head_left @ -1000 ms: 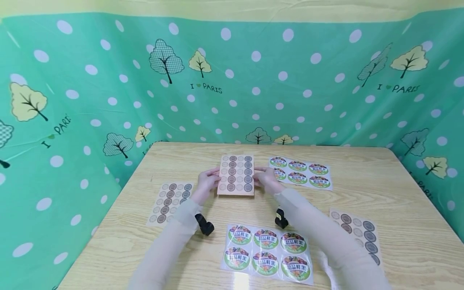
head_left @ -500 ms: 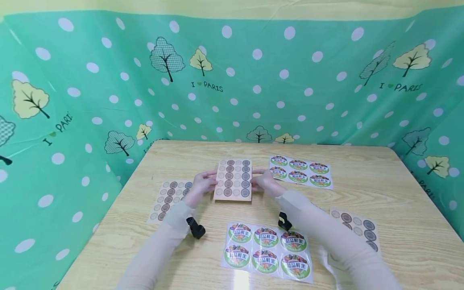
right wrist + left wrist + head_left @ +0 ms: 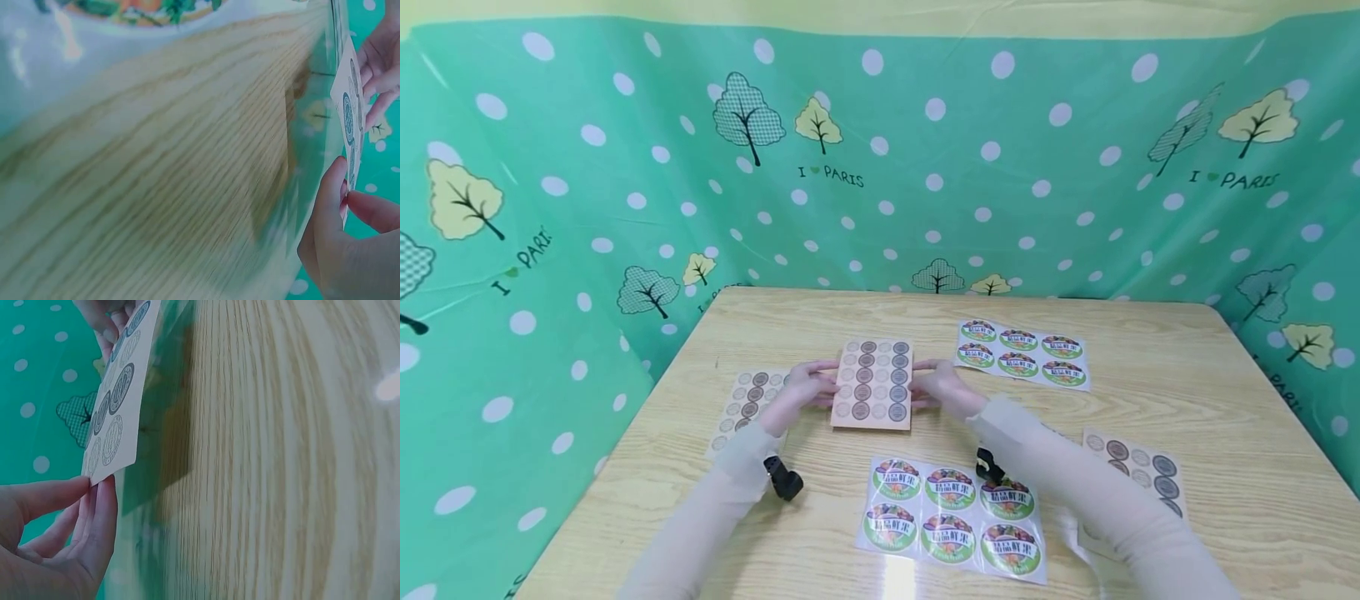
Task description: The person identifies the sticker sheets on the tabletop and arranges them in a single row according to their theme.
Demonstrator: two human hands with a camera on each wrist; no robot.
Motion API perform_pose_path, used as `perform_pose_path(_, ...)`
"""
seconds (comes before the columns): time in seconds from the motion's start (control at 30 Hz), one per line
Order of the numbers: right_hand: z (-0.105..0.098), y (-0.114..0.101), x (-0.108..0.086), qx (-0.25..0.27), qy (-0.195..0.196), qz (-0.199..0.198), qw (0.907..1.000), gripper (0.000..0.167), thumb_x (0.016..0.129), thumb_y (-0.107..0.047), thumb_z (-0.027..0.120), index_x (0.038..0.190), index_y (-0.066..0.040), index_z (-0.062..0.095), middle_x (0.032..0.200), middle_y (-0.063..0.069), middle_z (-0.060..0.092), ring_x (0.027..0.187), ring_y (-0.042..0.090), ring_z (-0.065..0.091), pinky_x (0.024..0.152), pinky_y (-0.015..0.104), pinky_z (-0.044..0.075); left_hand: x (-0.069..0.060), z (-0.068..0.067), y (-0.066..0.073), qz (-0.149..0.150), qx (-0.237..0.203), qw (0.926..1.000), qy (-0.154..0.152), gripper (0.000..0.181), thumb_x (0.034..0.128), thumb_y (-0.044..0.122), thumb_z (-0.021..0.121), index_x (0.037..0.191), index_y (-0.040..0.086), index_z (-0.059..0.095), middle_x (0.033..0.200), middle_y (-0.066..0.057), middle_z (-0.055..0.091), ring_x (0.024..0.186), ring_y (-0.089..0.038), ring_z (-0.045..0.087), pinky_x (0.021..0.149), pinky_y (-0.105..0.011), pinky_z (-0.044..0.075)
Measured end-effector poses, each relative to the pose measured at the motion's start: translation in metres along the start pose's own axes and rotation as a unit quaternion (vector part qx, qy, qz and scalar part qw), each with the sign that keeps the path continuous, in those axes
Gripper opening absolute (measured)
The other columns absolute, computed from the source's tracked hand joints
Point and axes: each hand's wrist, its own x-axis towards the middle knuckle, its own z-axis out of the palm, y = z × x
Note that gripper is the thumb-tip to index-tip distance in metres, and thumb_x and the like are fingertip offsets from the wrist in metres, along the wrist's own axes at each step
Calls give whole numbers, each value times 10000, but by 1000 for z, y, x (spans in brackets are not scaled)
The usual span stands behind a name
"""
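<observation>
A brown sticker sheet (image 3: pixel 872 383) with rows of round stamp-like labels is held between both hands, slightly above the table. My left hand (image 3: pixel 805 390) pinches its left edge between thumb and fingers, plain in the left wrist view, where the sheet (image 3: pixel 119 406) stands off the wood. On the opposite edge my right hand (image 3: pixel 946 388) pinches the sheet in the same way; the right wrist view has the thumb and fingers of that hand (image 3: pixel 344 244) on the sheet's edge (image 3: pixel 349 106).
Fruit-label sticker sheets lie at the back right (image 3: pixel 1022 355) and front middle (image 3: pixel 951 518) of the wooden table (image 3: pixel 1150 367). Another brown sticker sheet (image 3: pixel 745 404) lies at left, partly under the left arm. A further brown sheet (image 3: pixel 1138 471) lies at right, partly covered by the right sleeve.
Both hands have brought the held brown sticker sheet toward the person and somewhat to the left. The grip on both edges stays, and the sheets on the table lie as before.
</observation>
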Motion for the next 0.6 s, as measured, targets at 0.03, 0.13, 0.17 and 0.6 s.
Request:
perform_pose_path(0.03, 1, 0, -1, -21, -21, 9, 10000, 454, 792, 58, 535, 1232, 14, 431, 913, 187, 589, 749, 238, 602, 733, 362, 523, -1, -2, 0, -12, 25, 10000, -35, 514, 752, -65, 578, 1247, -1, 455, 878, -91, 575, 676, -142, 610, 683, -297, 533)
perform_pose_path(0.13, 4, -1, -4, 16, -66, 30, 10000, 452, 791, 54, 545, 1228, 13, 436, 896, 184, 592, 709, 223, 600, 728, 370, 523, -4, -7, -1, -32, 87, 9999, -100, 521, 752, -72, 580, 1251, -14, 442, 896, -108, 586, 671, -147, 609, 684, -313, 534)
perform_pose_path(0.17, 5, -1, -5, 43, -78, 45, 9999, 455, 791, 53, 548, 1230, 12, 435, 888, 181, 592, 694, 215, 597, 729, 374, 523, -5, -9, -2, -35, 117, 9999, -109, 524, 750, -74, 584, 1251, -17, 441, 898, -108, 593, 665, -147, 609, 682, -316, 535)
perform_pose_path(0.6, 24, 1, -11, 59, -376, 167, 9991, 460, 782, 74, 542, 1223, 37, 416, 849, 204, 610, 638, 215, 605, 709, 386, 527, -22, -26, -7, -165, 176, 9997, -79, 521, 748, -100, 585, 1244, -47, 436, 843, -89, 617, 631, -128, 601, 653, -321, 540)
